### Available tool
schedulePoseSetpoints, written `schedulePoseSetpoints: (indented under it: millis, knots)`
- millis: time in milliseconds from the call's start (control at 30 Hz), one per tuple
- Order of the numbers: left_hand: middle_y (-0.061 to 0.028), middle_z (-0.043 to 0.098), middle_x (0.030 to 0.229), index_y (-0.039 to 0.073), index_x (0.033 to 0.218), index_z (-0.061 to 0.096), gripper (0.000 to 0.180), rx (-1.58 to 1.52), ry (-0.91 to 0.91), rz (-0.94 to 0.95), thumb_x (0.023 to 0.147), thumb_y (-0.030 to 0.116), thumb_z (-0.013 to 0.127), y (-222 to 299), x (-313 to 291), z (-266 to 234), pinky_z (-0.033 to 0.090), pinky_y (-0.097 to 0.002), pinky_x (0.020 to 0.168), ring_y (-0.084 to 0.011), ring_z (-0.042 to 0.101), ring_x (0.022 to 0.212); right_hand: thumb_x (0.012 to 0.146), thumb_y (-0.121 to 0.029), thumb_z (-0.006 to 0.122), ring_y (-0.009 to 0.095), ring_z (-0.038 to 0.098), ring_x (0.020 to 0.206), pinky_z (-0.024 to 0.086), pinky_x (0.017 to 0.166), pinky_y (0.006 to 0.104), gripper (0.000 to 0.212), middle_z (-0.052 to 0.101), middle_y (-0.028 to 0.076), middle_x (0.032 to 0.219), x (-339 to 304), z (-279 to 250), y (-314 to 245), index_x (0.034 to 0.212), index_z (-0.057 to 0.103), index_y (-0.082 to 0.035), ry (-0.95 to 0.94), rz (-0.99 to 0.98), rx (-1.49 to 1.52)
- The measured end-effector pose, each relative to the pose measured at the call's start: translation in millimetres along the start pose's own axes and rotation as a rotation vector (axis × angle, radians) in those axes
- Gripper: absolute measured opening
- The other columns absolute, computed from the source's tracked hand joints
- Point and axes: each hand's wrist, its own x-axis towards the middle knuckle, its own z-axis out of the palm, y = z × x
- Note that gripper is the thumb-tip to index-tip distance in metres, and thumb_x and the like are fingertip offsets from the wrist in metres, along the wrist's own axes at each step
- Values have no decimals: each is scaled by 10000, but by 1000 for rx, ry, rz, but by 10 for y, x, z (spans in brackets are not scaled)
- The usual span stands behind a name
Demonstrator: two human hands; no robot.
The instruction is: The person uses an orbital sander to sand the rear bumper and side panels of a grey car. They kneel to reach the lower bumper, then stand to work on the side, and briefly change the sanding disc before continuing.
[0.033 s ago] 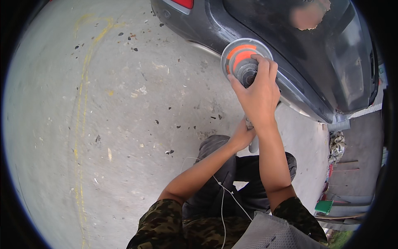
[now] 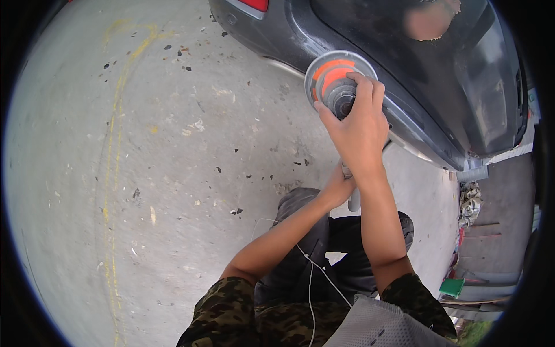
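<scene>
A round power sander (image 2: 328, 72), grey with orange bands, is held up against the dark grey bumper (image 2: 300, 43) of a car. Its working face is turned away, so I cannot tell how fully it touches the paint. My right hand (image 2: 364, 130) curls over the sander's stepped hub, thumb on the left and fingers on the right. Below it, my left hand (image 2: 338, 188) is wrapped round the tool's rear handle, partly hidden by my right wrist. A pale scuffed patch (image 2: 306, 43) marks the bumper beside the disc.
A red tail light (image 2: 254, 4) shows at the top. Dark chips are scattered over the concrete floor (image 2: 185, 231), which bears a yellow line (image 2: 118, 98). A white cord (image 2: 310, 283) crosses my lap. Crumpled material (image 2: 471, 203) and a green object (image 2: 452, 287) lie at right.
The sander and my right hand have shifted very slightly left and up along the bumper. My left hand has barely moved.
</scene>
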Motion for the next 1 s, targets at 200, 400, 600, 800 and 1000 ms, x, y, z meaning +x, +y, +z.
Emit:
schedulePoseSetpoints:
  millis: [200, 400, 600, 800, 1000]
  knots:
    - [-150, 671, 1296, -49, 1442, 455, 545, 68, -69, -2, 1017, 217, 667, -25, 21, -51, 490, -392, 1027, -222, 630, 1187, 756, -280, 901, 404, 713, 982, 603, 773, 469, 728, 527, 157, 1347, 14, 15, 19, 1346, 535, -64, 0, 11, -11]
    - [-144, 669, 1310, -42, 1438, 468, 535, 6, -80, -18, 1018, 221, 670, 0, 35, -54, 486, -389, 1039, -213, 624, 1213, 773, -257, 889, 355, 706, 1048, 588, 850, 446, 697, 548, 122, 1320, -2, -14, 8, 1351, 547, -73, -28, 22, 38]
    - [-151, 659, 1333, -42, 1447, 466, 539, 22, -62, 53, 1017, 216, 664, -34, 5, -43, 490, -386, 1043, -210, 624, 1217, 776, -261, 886, 356, 707, 1012, 588, 832, 449, 702, 549, 126, 1316, -32, -33, 10, 1356, 541, -67, -51, 165, 16]
    - [-152, 654, 1343, -50, 1456, 450, 559, 12, -92, -54, 1012, 209, 671, -42, 45, -42, 481, -388, 1057, -217, 617, 1251, 775, -262, 886, 368, 704, 1021, 587, 827, 456, 699, 544, 126, 1315, -23, -20, 48, 1350, 539, -68, -3, -15, 53]
    - [-164, 667, 1320, -48, 1425, 473, 539, 88, -56, 9, 1003, 219, 676, -74, 47, -18, 496, -397, 1030, -232, 640, 1207, 756, -256, 902, 408, 712, 976, 604, 777, 468, 721, 534, 156, 1328, -10, -51, 62, 1350, 540, -64, 10, 50, 29]
